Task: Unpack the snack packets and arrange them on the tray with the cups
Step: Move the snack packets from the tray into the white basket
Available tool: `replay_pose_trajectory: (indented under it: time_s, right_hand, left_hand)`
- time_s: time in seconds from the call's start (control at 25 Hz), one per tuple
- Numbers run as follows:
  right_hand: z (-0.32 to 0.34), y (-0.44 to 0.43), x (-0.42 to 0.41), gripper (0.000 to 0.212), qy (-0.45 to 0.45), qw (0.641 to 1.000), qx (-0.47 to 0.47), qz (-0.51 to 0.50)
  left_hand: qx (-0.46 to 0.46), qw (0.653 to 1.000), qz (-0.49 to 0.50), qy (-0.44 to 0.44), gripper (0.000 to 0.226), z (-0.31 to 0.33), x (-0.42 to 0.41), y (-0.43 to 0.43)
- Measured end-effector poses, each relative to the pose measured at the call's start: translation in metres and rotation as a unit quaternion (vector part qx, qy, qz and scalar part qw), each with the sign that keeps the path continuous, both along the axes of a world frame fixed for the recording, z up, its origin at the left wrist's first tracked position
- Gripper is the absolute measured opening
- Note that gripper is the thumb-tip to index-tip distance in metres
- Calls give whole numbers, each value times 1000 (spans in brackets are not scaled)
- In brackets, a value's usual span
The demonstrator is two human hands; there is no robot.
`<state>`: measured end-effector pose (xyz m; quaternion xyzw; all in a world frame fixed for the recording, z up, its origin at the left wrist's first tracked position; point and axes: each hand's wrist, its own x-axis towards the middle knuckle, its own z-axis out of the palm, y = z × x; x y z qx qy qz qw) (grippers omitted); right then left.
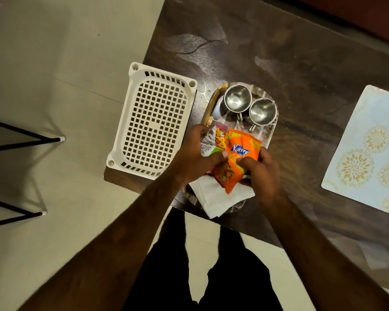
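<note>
Left hand (197,154), right hand (264,170) both gripping orange snack packet (239,153) over tray (268,134); I see steel cups (237,99) at 12 o'clock from packet, white basket (153,122) at 9.

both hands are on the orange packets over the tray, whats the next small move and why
Probably lay the packets flat on the tray's bare middle and let go. The left hand and right hand grip them over it; the cups fill the far end, a napkin the near end.
</note>
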<state>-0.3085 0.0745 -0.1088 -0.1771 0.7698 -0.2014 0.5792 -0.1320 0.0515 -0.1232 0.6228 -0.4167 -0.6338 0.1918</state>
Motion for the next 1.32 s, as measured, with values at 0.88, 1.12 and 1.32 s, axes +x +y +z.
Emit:
replay_pose_trajectory:
  time_s: [0.88,1.12,1.32]
  right_hand:
    - [-17,14,18,98,291,790,6,540]
    - [-23,23,19,64,278,717,-3,639]
    - [-28,24,21,30,236,728,-2,644]
  left_hand:
    - [-107,892,131,-419,62,-5,133,-58]
    - [-300,870,3,-392,21,2,88,3]
    - [-234,939,-103,-228,17,-4,68,23]
